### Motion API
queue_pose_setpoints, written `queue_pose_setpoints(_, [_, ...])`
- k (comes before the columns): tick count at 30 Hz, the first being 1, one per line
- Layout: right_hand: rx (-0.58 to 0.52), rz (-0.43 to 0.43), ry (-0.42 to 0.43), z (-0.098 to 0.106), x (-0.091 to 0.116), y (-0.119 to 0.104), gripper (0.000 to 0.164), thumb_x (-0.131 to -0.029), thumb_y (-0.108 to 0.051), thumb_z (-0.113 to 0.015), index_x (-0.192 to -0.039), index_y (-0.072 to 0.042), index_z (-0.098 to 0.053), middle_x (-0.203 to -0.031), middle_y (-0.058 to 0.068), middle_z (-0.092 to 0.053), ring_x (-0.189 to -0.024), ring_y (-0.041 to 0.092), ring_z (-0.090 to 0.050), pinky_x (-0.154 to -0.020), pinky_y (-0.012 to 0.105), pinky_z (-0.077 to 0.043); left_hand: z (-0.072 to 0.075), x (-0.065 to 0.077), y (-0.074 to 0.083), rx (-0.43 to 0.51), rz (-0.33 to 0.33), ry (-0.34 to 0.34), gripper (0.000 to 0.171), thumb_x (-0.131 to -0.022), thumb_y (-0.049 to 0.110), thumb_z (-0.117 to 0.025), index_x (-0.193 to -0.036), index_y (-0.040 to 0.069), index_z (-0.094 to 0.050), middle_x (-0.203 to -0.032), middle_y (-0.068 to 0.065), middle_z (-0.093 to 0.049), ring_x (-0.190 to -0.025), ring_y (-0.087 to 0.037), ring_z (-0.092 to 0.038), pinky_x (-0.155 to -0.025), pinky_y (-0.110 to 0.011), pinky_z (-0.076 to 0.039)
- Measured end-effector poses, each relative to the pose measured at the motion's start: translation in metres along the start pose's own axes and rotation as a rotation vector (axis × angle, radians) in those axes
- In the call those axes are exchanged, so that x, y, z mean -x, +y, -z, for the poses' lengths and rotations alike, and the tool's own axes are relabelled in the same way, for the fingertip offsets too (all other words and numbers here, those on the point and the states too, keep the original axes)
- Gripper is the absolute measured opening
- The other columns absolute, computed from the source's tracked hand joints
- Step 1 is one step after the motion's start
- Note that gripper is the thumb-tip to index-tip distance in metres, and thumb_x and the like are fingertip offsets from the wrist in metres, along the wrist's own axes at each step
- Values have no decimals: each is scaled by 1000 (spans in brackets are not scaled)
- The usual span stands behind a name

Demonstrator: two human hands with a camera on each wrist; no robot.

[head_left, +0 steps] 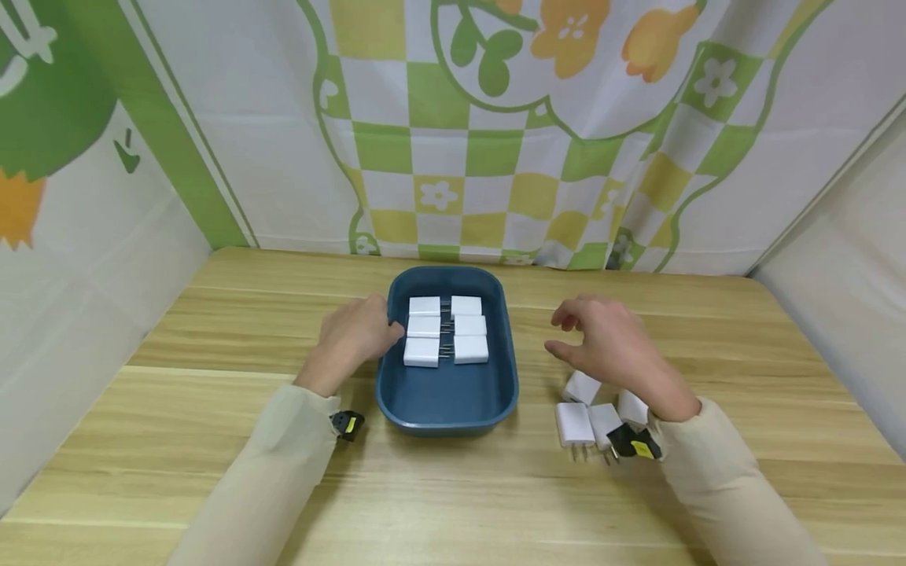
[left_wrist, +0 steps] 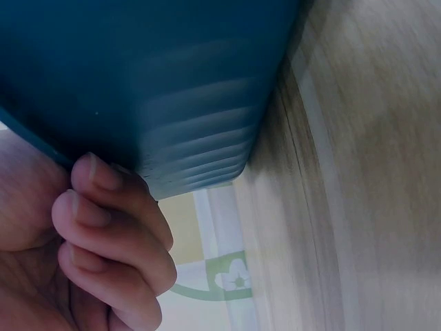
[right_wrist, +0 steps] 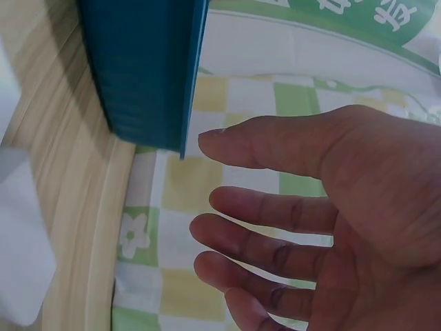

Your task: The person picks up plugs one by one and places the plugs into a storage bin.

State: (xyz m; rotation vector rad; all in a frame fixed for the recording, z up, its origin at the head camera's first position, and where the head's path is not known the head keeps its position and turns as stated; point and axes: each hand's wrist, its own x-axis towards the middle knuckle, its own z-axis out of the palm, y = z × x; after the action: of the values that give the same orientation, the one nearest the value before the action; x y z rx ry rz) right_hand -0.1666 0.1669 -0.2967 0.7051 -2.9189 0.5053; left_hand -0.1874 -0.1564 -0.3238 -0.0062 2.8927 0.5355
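Observation:
A dark blue plastic bin (head_left: pixel 446 405) stands on the table with several white charger plugs (head_left: pixel 423 352) inside. They lie in two columns, their metal prongs facing each other in the middle. My left hand (head_left: pixel 356 334) pinches the bin's left rim; the left wrist view shows its curled fingers (left_wrist: pixel 124 262) against the ribbed outer wall. To the right of the bin, my right hand (head_left: pixel 612 346) hovers with thumb and fingers spread and nothing between them. Below it, several more white charger plugs (head_left: pixel 575 424) lie on the table, some partly hidden by the wrist.
The wooden table (head_left: pixel 248 330) runs back to a hanging cloth (head_left: pixel 439 149) with green and yellow checks. White cloth sides (head_left: pixel 64 314) border the table at left and right. A black wrist device (head_left: pixel 347 424) shows by each sleeve.

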Motion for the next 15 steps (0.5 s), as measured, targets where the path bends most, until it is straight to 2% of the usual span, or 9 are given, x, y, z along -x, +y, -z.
queue_pose_setpoints(8, [6,-63,-120,0,-1,15,28,-85,-21,-81,-104,-3,-72,-96,11,-69,-87,29,-65,-77,47,-51,-2,0,-2,-1,3,2,33,-98,24,-58,-70,8,-59,-60,-4,-53,-53,-18,-51,-48,-29,-38])
queue_pose_setpoints(15, [22,-38,-252,1,-1,25,29,-86,-19,-79,-109,-4,-73,-101,13,-70,-92,30,-65,-80,49,-51,-2,0,-2,12,-10,8,34,-98,23,-57,-67,8,-58,-57,-3,-50,-50,-17,-49,-46,-28,-36])
